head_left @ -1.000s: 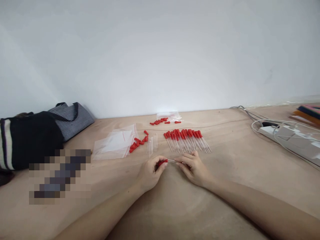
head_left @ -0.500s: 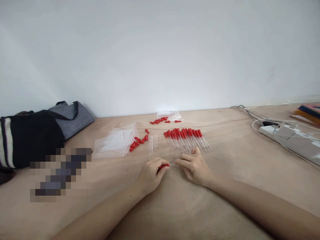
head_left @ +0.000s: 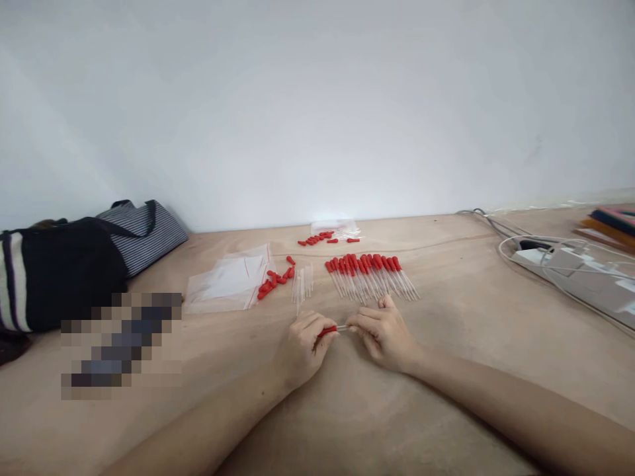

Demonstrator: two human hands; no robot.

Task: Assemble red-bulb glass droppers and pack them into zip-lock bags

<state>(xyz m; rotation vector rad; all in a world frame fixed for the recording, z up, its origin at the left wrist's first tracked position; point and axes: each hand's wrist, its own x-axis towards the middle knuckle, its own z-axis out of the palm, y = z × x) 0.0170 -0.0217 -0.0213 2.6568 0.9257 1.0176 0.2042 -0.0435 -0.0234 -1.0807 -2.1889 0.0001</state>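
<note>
Between the thumb and fingers of my left hand (head_left: 306, 344) is a red rubber bulb (head_left: 327, 331). A clear glass tube (head_left: 342, 328) reaches from the bulb's end to my right hand (head_left: 384, 336), whose fingertips pinch it. Just beyond my hands lies a row of droppers (head_left: 364, 274), red bulbs at the far end and clear tubes towards me. Left of that row are several loose clear tubes (head_left: 302, 284), and beside them a small heap of loose red bulbs (head_left: 272, 283).
Clear plastic zip bags (head_left: 225, 281) lie to the left. More red bulbs (head_left: 315, 238) and tubes (head_left: 347, 233) are near the wall. Black and striped bags (head_left: 59, 277) stand at far left, by a blurred patch (head_left: 124, 347). A white power strip (head_left: 580, 274) with cables sits at right.
My left hand has shifted slightly to the right with the bulb. My right hand stays at almost the same spot on the tube.
</note>
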